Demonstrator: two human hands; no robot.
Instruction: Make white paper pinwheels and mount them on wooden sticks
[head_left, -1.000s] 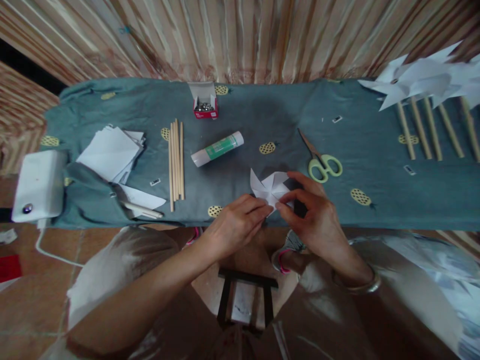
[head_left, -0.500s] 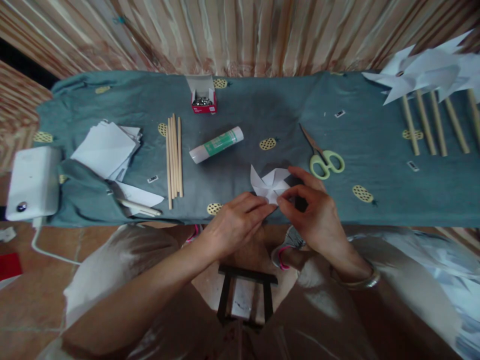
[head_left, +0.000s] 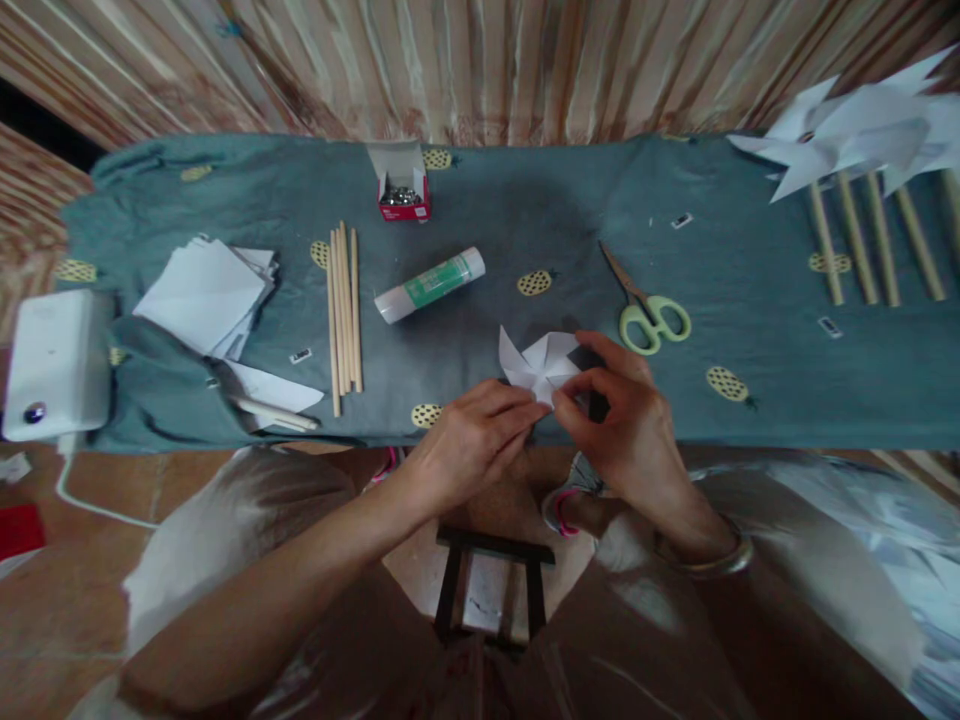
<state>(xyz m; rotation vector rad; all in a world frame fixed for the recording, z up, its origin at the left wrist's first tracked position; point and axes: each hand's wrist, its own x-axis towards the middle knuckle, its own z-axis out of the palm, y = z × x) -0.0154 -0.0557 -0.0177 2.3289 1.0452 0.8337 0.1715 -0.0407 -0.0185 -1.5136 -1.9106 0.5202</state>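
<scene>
A white paper pinwheel (head_left: 541, 366) lies at the table's near edge, its blades folded in toward the centre. My left hand (head_left: 480, 432) is closed on its lower left edge, thumb and fingers pressed together. From the right, my right hand (head_left: 626, 425) pinches the paper near the centre between thumb and index finger, another finger reaching its upper right blade. A glue stick (head_left: 431, 284) with a green label lies beyond my left hand. Scissors with light green handles (head_left: 654, 323) rest beyond my right hand, blades pointing away.
Wooden sticks (head_left: 345, 310) lie left of the glue stick, near a stack of white paper (head_left: 206, 295). An open red box (head_left: 403, 200) of small metal pieces stands behind. Finished pinwheels (head_left: 855, 135) lie far right; a white device (head_left: 56, 365) with a cable sits at the left edge.
Both hands keep nearly the same hold on the pinwheel, with only slight finger movement. The whole view has shifted a little.
</scene>
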